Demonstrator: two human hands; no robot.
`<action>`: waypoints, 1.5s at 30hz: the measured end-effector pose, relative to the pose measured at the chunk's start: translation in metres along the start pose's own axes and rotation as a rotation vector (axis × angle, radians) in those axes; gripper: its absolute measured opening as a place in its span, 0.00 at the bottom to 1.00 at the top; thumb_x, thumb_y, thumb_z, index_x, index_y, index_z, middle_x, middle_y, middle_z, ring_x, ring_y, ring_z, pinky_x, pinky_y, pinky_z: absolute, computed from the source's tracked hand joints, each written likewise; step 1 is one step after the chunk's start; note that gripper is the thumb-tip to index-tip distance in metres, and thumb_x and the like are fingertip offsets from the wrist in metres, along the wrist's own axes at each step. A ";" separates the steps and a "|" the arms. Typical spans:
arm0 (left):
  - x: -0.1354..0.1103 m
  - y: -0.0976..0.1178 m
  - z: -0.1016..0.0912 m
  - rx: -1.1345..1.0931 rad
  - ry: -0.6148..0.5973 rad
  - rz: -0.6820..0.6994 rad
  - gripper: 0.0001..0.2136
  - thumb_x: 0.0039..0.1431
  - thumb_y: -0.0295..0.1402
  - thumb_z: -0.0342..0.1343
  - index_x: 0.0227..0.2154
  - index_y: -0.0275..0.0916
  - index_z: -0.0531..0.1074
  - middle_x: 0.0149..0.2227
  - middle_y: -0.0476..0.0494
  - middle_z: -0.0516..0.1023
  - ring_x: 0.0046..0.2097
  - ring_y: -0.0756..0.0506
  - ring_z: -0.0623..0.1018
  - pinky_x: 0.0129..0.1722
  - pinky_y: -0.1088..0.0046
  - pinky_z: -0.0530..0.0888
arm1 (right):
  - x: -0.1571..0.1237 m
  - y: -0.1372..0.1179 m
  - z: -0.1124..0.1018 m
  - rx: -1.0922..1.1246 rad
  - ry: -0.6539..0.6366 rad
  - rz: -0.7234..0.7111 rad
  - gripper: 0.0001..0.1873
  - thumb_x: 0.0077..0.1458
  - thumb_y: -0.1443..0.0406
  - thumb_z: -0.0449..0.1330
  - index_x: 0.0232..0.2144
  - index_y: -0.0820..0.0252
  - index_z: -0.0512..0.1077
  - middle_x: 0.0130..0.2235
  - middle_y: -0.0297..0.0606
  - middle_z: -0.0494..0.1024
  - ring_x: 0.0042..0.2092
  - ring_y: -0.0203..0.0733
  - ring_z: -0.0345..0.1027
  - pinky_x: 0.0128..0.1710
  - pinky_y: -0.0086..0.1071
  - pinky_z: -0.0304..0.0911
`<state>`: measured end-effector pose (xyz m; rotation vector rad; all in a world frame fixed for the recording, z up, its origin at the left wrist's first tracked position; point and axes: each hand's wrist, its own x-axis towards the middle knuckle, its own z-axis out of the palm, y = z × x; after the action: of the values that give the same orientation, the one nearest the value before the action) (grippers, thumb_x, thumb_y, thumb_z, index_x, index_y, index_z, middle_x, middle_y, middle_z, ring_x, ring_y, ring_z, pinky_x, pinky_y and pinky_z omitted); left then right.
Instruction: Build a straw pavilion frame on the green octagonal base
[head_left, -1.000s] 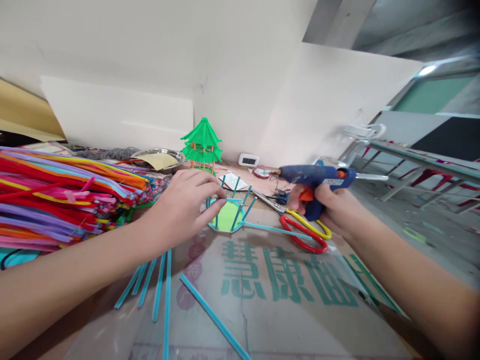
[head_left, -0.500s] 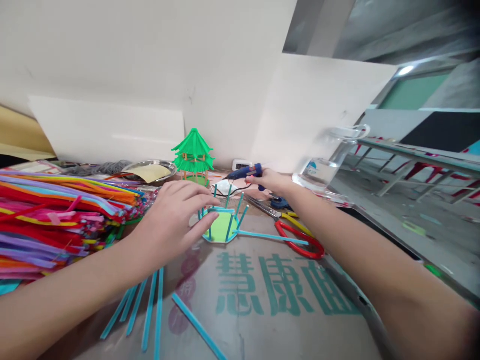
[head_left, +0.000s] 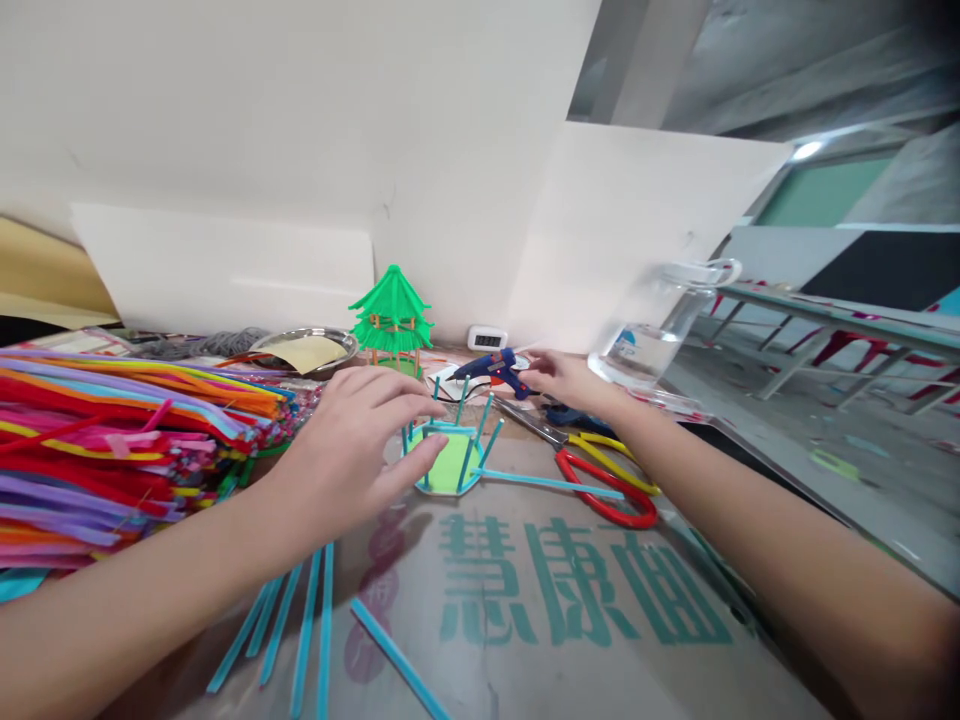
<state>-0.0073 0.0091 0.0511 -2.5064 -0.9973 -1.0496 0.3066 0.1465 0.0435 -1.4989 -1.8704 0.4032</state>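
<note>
My left hand (head_left: 367,430) reaches over the left side of a small craft model, thumb and curved fingers apart, nothing visible between them. The model has a light green base (head_left: 454,465) edged in blue, with several upright blue posts (head_left: 491,440). One long blue strip (head_left: 547,483) runs rightward from its edge. Behind it, a dark blue hot glue gun (head_left: 484,369) lies with its nozzle to the left. Close to the gun's handle is my right hand (head_left: 566,380), its fingers apart; whether the fingertips still touch the handle is hard to see.
Red-handled scissors (head_left: 607,490) and a yellow-handled pair lie right of the model. A green-roofed pavilion model (head_left: 392,310), a white timer (head_left: 487,338) and a metal plate (head_left: 349,345) stand behind. Colourful pipe cleaners (head_left: 112,450) fill the left; loose blue strips (head_left: 304,630) lie in front. A water jug (head_left: 652,320) stands right.
My right hand has drawn back to the right from the glue gun, which now shows more of its handle. The left hand stays over the model. The view has shifted slightly.
</note>
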 end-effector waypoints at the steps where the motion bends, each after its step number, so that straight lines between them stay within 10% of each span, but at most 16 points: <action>1: 0.000 0.000 0.000 0.007 0.005 0.006 0.09 0.67 0.38 0.55 0.45 0.42 0.76 0.47 0.44 0.80 0.52 0.41 0.75 0.56 0.57 0.66 | -0.010 -0.002 -0.004 -0.006 0.111 -0.014 0.22 0.54 0.58 0.66 0.49 0.62 0.73 0.45 0.46 0.80 0.46 0.46 0.73 0.48 0.39 0.67; 5: 0.007 0.000 -0.007 0.055 0.035 0.042 0.10 0.67 0.38 0.54 0.45 0.41 0.76 0.47 0.43 0.80 0.52 0.40 0.75 0.56 0.56 0.67 | -0.071 -0.030 -0.008 0.032 0.468 -0.212 0.12 0.61 0.55 0.58 0.36 0.58 0.71 0.37 0.40 0.75 0.39 0.44 0.69 0.43 0.37 0.65; 11: 0.041 0.015 -0.025 0.074 0.108 -0.013 0.11 0.70 0.33 0.47 0.41 0.42 0.76 0.44 0.44 0.81 0.50 0.41 0.77 0.51 0.58 0.70 | -0.145 -0.082 0.022 0.234 0.013 -0.395 0.08 0.64 0.61 0.58 0.37 0.57 0.75 0.21 0.26 0.65 0.23 0.32 0.57 0.24 0.28 0.53; 28: 0.022 0.013 -0.012 0.061 -0.024 0.015 0.14 0.63 0.33 0.51 0.48 0.38 0.76 0.50 0.40 0.80 0.55 0.38 0.76 0.57 0.55 0.68 | -0.133 -0.086 0.052 0.328 -0.124 -0.211 0.16 0.63 0.58 0.58 0.49 0.59 0.72 0.21 0.24 0.63 0.24 0.33 0.57 0.25 0.29 0.51; 45: 0.014 0.006 0.010 0.144 -0.009 0.115 0.10 0.69 0.34 0.52 0.46 0.41 0.77 0.44 0.45 0.83 0.50 0.40 0.78 0.54 0.58 0.68 | -0.125 -0.084 0.066 0.470 -0.128 -0.142 0.10 0.59 0.60 0.58 0.37 0.60 0.75 0.22 0.28 0.66 0.24 0.33 0.55 0.23 0.29 0.49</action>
<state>0.0094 0.0162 0.0538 -2.4214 -0.8858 -0.9007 0.2117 0.0163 0.0089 -1.0410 -1.8026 0.8214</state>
